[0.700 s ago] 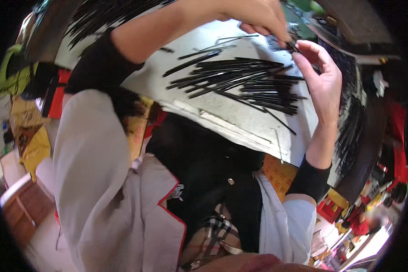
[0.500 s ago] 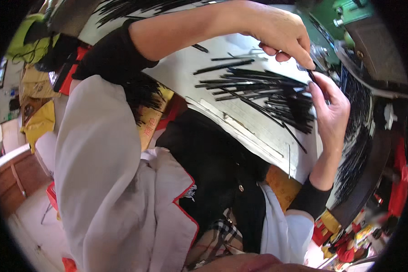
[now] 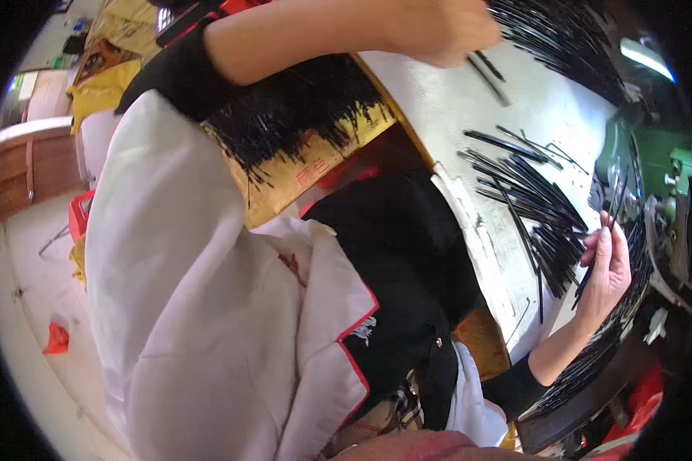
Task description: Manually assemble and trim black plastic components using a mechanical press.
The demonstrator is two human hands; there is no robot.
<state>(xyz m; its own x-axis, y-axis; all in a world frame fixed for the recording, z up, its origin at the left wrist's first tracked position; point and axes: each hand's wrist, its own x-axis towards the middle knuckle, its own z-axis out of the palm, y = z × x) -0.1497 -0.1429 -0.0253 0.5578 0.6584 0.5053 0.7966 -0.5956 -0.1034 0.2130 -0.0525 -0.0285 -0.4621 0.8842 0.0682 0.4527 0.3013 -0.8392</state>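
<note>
My right hand (image 3: 606, 269) is closed, its thumb and fingers pinching a thin black strip (image 3: 616, 201) that points up toward the green machine. Beside that hand lies a loose pile of black strips (image 3: 527, 184) on the white tabletop (image 3: 430, 96). My left hand (image 3: 461, 32) has its fingers curled at the top of the view, somewhat blurred. A smeared dark strip (image 3: 490, 84) comes out from beneath those fingers, and another short black piece lies close by.
Left of the table, a dense bundle of black strips (image 3: 300, 104) rests on a yellow carton (image 3: 284, 184). More strips (image 3: 561, 42) are heaped at the far edge. A green machine (image 3: 657, 154) stands at the right.
My hands have come apart: the left has swung leftward away from the right, which keeps a strip in its pinch. The view has turned left, showing more of the carton.
</note>
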